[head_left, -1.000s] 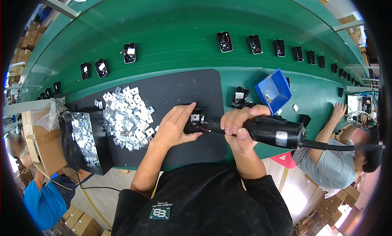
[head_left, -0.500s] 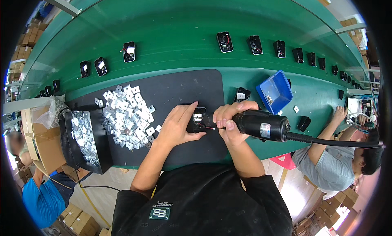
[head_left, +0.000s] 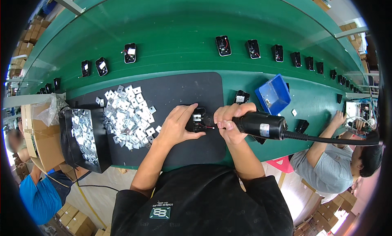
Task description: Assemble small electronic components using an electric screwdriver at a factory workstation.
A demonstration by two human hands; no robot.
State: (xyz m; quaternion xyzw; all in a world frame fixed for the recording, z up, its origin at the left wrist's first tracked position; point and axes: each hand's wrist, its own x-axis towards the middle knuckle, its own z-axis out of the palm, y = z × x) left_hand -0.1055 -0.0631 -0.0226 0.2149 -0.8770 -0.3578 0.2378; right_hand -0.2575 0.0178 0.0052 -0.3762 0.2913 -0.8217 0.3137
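My left hand (head_left: 176, 125) is closed around the side of a small black plastic housing (head_left: 197, 126) on the dark mat. Inside the housing are a pale metal plate and a thin red wire. A black corded electric screwdriver (head_left: 254, 124) lies in the grip of my right hand (head_left: 231, 121), nearly level. Its nose points left into the housing; the bit's tip is hard to make out. Just beyond my right hand sits another black housing (head_left: 241, 97) with a metal plate in it. Left of my hands spreads a heap of square metal plates (head_left: 130, 117) with holes.
A black bin (head_left: 105, 154) of metal plates and a cardboard box (head_left: 47, 142) stand at left. At right are a blue tray (head_left: 281, 89) of small screws and a loose black housing (head_left: 301, 126). More housings line the far green strip. A co-worker (head_left: 326, 162) sits at right.
The screwdriver's rear end has shifted slightly left and toward me. My left hand keeps its place on the housing. The whole view has moved a little.
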